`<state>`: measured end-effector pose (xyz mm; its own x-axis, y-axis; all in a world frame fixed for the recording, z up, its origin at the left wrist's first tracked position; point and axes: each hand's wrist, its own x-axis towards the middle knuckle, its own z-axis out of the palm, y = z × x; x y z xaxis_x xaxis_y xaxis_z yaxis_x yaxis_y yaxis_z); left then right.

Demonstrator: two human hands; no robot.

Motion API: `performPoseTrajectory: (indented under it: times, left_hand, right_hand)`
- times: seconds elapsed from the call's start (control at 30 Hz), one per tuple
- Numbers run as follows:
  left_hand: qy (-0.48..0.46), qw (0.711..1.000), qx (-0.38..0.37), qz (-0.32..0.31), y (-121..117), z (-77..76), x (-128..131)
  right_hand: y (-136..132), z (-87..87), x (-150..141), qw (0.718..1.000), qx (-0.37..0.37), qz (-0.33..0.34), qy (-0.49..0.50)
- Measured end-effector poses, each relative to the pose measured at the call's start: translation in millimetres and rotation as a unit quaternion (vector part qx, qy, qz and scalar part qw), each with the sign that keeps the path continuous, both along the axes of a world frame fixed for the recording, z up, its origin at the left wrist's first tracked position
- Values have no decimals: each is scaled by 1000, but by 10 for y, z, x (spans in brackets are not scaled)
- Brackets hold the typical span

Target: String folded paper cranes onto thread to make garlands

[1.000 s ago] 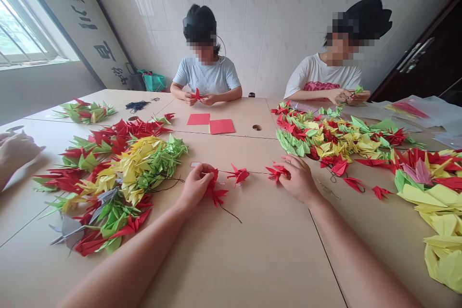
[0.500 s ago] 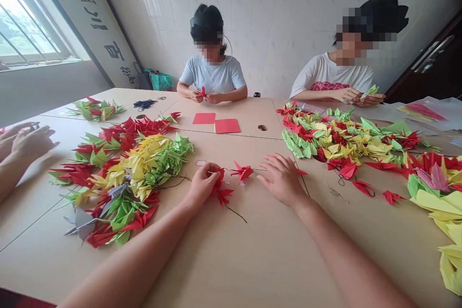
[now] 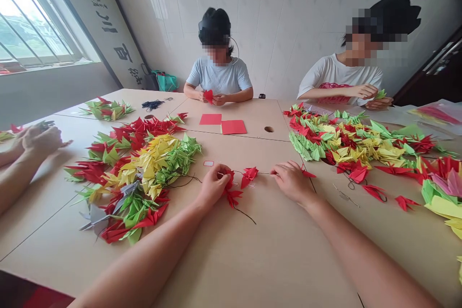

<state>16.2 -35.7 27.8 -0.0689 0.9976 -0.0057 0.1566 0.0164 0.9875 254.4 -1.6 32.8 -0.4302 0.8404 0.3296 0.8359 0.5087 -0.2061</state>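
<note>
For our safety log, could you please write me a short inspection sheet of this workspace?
surface: joined pale tabletops, seams showing.
job's things: red paper crane on dark thread.
clutter: left heap of paper cranes, right heap of paper cranes, two red paper squares.
hands: left hand grips the crane; right hand is at the thread.
cables: nothing seen.
surroundings: seated co-worker, second co-worker, window, framed calligraphy.

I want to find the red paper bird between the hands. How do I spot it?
Find the two red paper squares in the middle of the table. Below them, the person's left hand pinches one red crane. Yours is the next crane along the dark thread, to the right, with the right hand close but not holding it.
</note>
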Motion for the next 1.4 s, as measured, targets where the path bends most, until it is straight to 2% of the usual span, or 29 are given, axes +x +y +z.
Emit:
performPoseTrajectory:
  times: [0.1,0.23,0.33,0.43,0.6,0.77,0.87,1.23,1.4]
  left_hand:
    - [6,1000,2,-7,1,-29,0]
    - [11,1000,13,-6,-1,-40,5]
    - [10,1000,16,-10,-1,-36,7]
    - [7,1000,19,-10,5,-43,5]
    - [4,1000,17,-12,20,-66,4]
    - [40,998,38,-4,20,-68,9]
    - [54,997,45,-22,11,-70,13]
    - [128,986,91,-51,-10,-138,29]
    - [135,985,85,-73,-33,-130,33]
  right_hand:
    - [-36,-10,32,1000,16,3,6]
    - [-37,2,-199,999,27,46,3]
    - [18,28,-406,998,-17,58,-11]
    - [81,64,-475,998,-45,47,-8]
    - [110,124,-264,998,-53,38,-13]
    - [116,163,34,998,-52,-3,-23]
    - [103,187,127,998,-52,-26,-22]
    - [8,211,154,997,-54,-31,-43]
    - [-51,243,29,998,-46,41,-28]
